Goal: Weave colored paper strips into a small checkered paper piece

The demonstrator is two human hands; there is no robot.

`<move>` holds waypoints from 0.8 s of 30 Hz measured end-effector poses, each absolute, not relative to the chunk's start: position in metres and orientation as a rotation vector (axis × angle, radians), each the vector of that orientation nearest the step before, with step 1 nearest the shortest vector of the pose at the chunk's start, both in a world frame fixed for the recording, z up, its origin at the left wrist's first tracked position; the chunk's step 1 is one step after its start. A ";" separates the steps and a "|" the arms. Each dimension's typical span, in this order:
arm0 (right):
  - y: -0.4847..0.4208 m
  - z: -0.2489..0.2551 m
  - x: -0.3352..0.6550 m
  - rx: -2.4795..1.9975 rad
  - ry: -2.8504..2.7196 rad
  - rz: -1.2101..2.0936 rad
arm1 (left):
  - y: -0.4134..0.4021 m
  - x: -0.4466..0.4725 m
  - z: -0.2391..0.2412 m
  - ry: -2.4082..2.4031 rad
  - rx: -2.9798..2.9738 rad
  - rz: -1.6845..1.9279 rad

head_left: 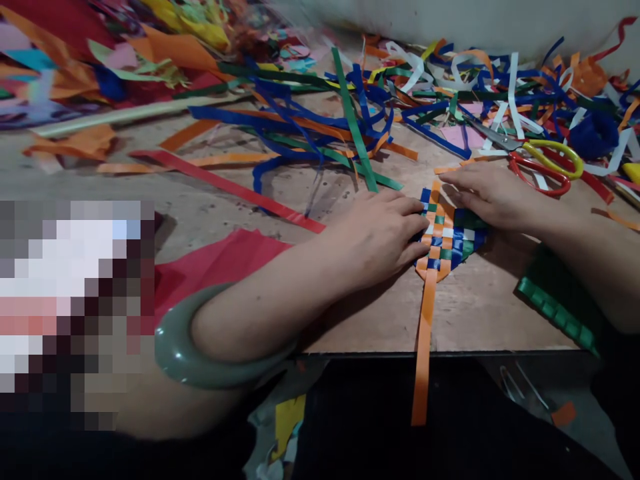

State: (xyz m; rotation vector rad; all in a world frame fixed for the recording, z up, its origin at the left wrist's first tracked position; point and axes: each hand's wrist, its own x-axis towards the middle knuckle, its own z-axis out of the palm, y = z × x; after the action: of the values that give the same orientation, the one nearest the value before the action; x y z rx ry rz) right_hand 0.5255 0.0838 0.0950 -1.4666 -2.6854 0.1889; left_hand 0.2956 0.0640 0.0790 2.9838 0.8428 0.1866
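Observation:
A woven piece (444,241) of orange, blue, green and white strips lies flat near the table's front edge. From its lower tip a long orange strip (423,353) hangs over the edge. My left hand (375,230) lies with its fingers apart, the tips touching the left side of the weave. Across the upper right of the weave reaches my right hand (480,197), its fingers closed at an orange strip (448,210); its thumb is hidden. A grey-green bangle (173,350) circles my left forearm.
Scissors (540,160) with yellow and red handles lie beyond my right hand. Loose coloured strips (300,127) pile across the back. Red sheet material (225,263) is beneath my left forearm, and a green woven piece (555,310) sits by my right forearm.

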 end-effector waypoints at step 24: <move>0.087 0.092 0.523 -1.458 -2.572 0.485 | 0.071 0.290 0.073 0.795 2.868 0.314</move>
State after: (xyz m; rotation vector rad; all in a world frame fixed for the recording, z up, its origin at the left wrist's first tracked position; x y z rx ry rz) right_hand 0.5233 0.0872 0.0923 -1.4580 -2.5719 0.4848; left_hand 0.2899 0.0709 0.0725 2.8679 0.7948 0.3140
